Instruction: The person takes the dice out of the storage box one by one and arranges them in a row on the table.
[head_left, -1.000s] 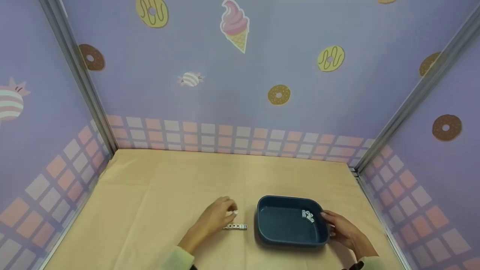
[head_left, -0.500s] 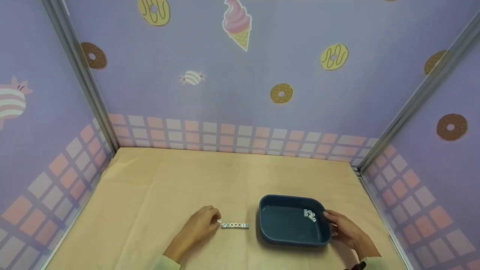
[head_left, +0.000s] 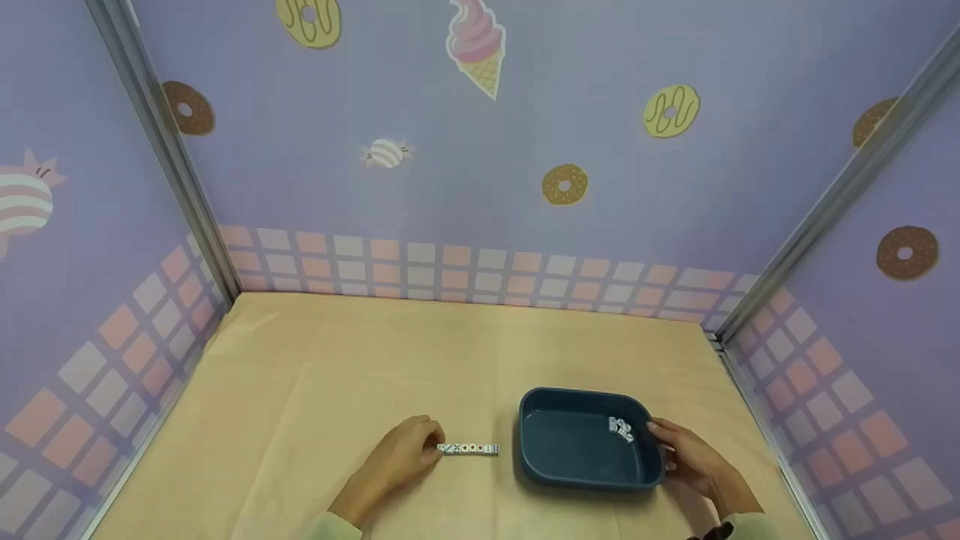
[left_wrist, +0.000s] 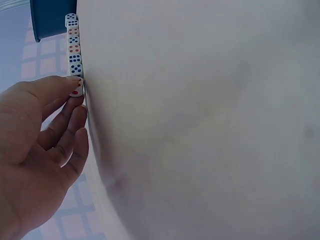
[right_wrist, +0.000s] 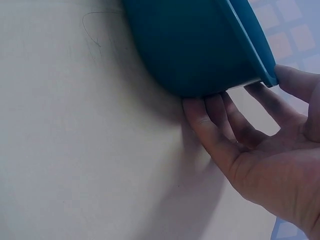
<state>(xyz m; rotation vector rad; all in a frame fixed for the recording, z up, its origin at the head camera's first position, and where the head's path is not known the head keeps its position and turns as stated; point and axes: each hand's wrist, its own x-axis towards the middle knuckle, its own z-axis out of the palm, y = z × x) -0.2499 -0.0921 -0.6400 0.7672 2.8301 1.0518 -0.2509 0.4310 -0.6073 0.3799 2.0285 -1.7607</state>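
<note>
My left hand is at the left end of a straight row of white dice on the table. In the left wrist view, its thumb and index finger pinch the end die, which lines up against the row; the other fingers curl loosely beneath. Red and blue pips show on the dice. To the right of the row stands a dark blue rectangular dish with rounded corners. My right hand holds its right side, thumb at the rim and fingers against the outer wall. A few more dice lie inside, near that side.
A beige cloth covers the table. Purple walls with printed sweets and pink-and-white tiles enclose it at the back and both sides, with metal posts at the corners.
My left hand has moved left and down from above the row to its left end, bringing a die against it. The right hand stays on the dish.
</note>
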